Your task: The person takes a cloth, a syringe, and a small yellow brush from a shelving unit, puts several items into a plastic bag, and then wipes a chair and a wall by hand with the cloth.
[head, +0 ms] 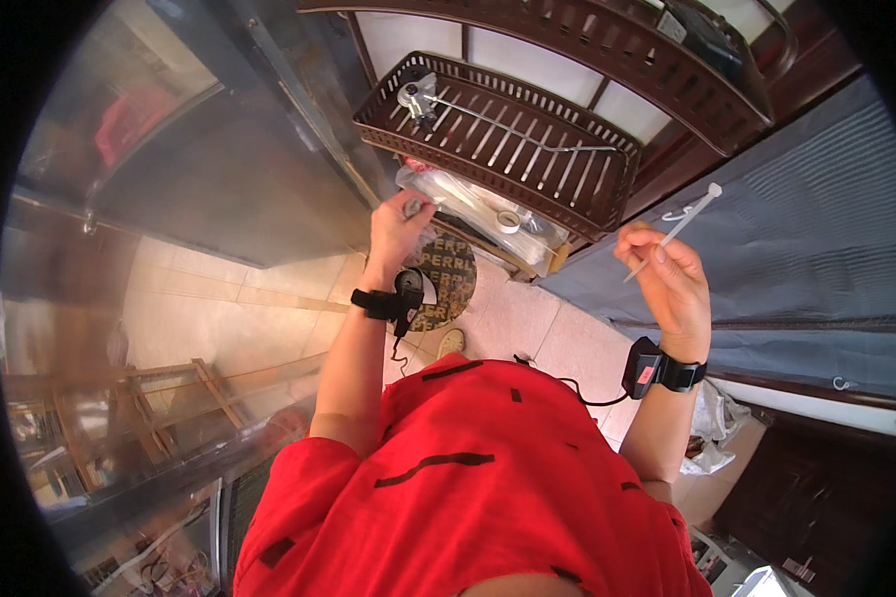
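My right hand (668,280) pinches a thin white plastic stick (688,224) with a widened end, tilted up to the right in front of blue-grey fabric. My left hand (397,231) has its thumb and fingers closed on a small crumpled greyish piece (414,207), too small to name; some clear plastic shows just below it. Beyond the hands, a dark brown slotted plastic basket (493,175) holds a round metal fitting (418,97) with a long bent metal rod. Under it lie clear plastic packages (463,195) and a roll of white tape (508,221).
A round stool or mat with printed lettering (452,291) is below my left hand. A second brown slotted rack (567,37) hangs above the basket. Blue-grey fabric (806,209) with small hooks covers the right side. Reflective metal panels (216,179) stand on the left.
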`<action>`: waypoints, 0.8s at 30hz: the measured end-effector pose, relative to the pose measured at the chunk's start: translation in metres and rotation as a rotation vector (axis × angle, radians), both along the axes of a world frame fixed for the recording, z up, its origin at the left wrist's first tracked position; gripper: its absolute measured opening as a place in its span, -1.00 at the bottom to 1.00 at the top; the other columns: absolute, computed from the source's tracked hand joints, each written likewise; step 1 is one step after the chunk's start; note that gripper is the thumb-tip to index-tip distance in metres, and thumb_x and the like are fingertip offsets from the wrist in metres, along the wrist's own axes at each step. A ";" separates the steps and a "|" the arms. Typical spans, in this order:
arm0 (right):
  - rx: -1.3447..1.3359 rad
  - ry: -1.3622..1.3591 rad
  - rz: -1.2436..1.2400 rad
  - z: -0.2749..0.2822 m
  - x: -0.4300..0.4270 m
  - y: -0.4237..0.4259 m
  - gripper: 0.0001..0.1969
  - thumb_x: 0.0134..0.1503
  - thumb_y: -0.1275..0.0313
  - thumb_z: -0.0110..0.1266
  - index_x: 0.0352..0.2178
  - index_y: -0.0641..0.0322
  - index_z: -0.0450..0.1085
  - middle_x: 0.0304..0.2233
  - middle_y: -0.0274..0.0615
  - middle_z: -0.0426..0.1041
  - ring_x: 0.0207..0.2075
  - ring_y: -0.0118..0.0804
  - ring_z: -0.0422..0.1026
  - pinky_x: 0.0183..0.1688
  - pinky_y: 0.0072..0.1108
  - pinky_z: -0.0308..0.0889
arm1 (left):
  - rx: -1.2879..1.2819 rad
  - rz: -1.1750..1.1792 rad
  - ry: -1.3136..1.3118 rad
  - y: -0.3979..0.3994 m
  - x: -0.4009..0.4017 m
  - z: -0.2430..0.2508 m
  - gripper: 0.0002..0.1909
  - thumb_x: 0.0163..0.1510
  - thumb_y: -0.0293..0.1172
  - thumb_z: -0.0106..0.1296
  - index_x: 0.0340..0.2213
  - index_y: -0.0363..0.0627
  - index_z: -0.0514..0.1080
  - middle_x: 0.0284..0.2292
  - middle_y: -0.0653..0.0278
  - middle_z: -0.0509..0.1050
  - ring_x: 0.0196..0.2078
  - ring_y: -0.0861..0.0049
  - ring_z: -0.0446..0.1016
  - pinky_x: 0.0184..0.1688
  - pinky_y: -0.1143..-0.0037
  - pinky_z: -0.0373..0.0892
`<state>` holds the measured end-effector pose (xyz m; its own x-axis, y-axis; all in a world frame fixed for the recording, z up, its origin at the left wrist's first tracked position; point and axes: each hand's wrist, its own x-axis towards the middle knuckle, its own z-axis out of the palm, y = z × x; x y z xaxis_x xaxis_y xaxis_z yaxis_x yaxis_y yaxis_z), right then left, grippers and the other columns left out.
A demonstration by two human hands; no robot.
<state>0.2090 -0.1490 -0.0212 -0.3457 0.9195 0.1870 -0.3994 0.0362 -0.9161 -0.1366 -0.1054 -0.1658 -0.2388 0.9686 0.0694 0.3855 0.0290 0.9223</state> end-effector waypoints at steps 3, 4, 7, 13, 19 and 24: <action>0.007 -0.089 -0.114 -0.014 0.025 -0.009 -0.72 0.15 0.42 -0.04 -0.22 0.48 0.40 -0.15 -0.09 0.36 -0.23 -0.34 0.28 -0.09 -0.52 0.16 | 0.169 -0.109 0.277 0.003 0.022 -0.020 -0.83 -0.12 -0.41 0.12 -0.38 -0.01 0.49 -0.42 0.18 0.50 -0.40 0.30 0.49 -0.33 0.43 0.38; -0.015 -0.066 -0.094 -0.016 0.032 -0.011 -0.73 0.14 0.42 -0.04 -0.22 0.46 0.41 -0.19 -0.12 0.38 -0.18 -0.34 0.28 -0.07 -0.53 0.14 | 0.083 -0.168 0.314 0.004 0.030 -0.020 -0.80 -0.13 -0.43 0.11 -0.36 0.03 0.49 -0.37 0.18 0.47 -0.33 0.20 0.47 -0.28 0.37 0.39; -0.064 -0.091 -0.109 -0.022 0.044 -0.020 -0.76 0.13 0.44 -0.03 -0.24 0.43 0.43 -0.23 -0.18 0.39 -0.19 -0.39 0.28 -0.08 -0.56 0.14 | 0.114 -0.291 0.447 0.017 0.060 -0.024 -0.75 -0.15 -0.46 0.11 -0.33 -0.02 0.48 -0.34 0.14 0.47 -0.32 0.21 0.47 -0.29 0.37 0.39; -0.114 -0.530 -0.089 -0.034 0.039 -0.030 -0.79 0.12 0.48 -0.02 -0.27 0.40 0.46 -0.33 -0.35 0.37 -0.32 -0.52 0.23 -0.18 -0.67 0.11 | 0.026 -0.419 0.634 0.043 0.094 -0.046 -0.79 -0.14 -0.43 0.07 -0.36 0.06 0.49 -0.35 0.13 0.42 -0.31 0.19 0.47 -0.28 0.33 0.41; -0.077 -0.714 -0.003 -0.051 0.041 -0.027 -0.80 0.13 0.48 -0.02 -0.26 0.37 0.45 -0.43 -0.37 0.31 -0.36 -0.52 0.21 -0.26 -0.70 0.11 | 0.087 -0.464 0.552 0.049 0.084 -0.044 -0.77 -0.13 -0.39 0.08 -0.34 0.08 0.51 -0.40 0.10 0.42 -0.33 0.20 0.47 -0.28 0.35 0.42; -0.054 -0.733 0.148 -0.034 0.035 -0.034 -0.81 0.14 0.53 -0.03 -0.24 0.39 0.45 -0.34 -0.24 0.42 -0.26 -0.45 0.36 -0.18 -0.66 0.24 | 0.219 -0.744 0.374 0.007 0.073 0.032 -0.78 -0.08 -0.35 0.08 -0.33 -0.10 0.49 -0.42 0.11 0.44 -0.36 0.22 0.46 -0.28 0.39 0.39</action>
